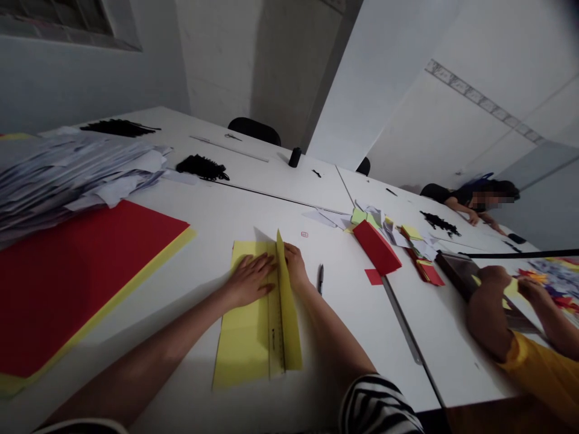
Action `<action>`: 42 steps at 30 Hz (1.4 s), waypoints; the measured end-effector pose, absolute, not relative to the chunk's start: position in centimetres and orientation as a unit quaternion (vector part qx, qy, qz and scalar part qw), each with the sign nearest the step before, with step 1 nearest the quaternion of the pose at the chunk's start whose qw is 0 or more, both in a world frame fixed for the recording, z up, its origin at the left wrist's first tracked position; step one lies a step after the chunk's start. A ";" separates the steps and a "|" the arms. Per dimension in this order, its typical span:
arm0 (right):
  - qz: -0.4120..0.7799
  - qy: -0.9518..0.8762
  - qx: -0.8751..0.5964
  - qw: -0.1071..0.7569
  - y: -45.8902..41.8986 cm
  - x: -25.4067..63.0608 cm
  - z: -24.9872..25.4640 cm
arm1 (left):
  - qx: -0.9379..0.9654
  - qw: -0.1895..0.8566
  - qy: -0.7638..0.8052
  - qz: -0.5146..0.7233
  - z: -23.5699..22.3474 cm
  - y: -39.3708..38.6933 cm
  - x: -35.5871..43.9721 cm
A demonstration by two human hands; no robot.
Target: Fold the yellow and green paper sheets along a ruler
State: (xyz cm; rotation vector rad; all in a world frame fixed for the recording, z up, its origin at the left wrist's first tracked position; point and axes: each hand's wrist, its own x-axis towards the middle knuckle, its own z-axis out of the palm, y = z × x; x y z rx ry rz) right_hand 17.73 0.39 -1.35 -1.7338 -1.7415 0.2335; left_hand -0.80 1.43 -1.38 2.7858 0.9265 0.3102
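A yellow sheet of paper (pixel 243 345) lies in front of me, with a clear ruler (pixel 274 346) along it. My left hand (pixel 251 280) rests flat on the paper and the ruler, fingers stretched out. Along the ruler's right edge, the sheet's right-hand strip stands folded up. My right hand (pixel 296 268) is at the far end of that raised strip, fingers curled against its outer side; the strip partly hides them. A dark pen (pixel 321 278) lies on the table just right of my right hand.
Large red sheets (pixel 90 289) over yellow ones and a heap of white papers (pixel 76 175) are at left. A folded red paper (pixel 377 247) and scraps lie at right. Beside me, a yellow-sleeved person (pixel 538 367) works at a dark board; another person (pixel 470 202) leans over the table.
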 end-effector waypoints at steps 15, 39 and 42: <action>0.008 -0.689 -0.696 0.201 -0.1 16.5 -0.9 | 0.937 0.081 0.304 0.153 -0.5 1.1 -0.7; 0.001 -0.714 -0.669 0.206 -12.9 16.1 -1.6 | 0.943 0.090 0.286 0.148 -0.5 1.4 -0.1; -0.005 -0.717 -0.665 0.206 -14.0 16.1 -1.4 | 0.943 0.094 0.281 0.148 -0.6 1.4 -0.1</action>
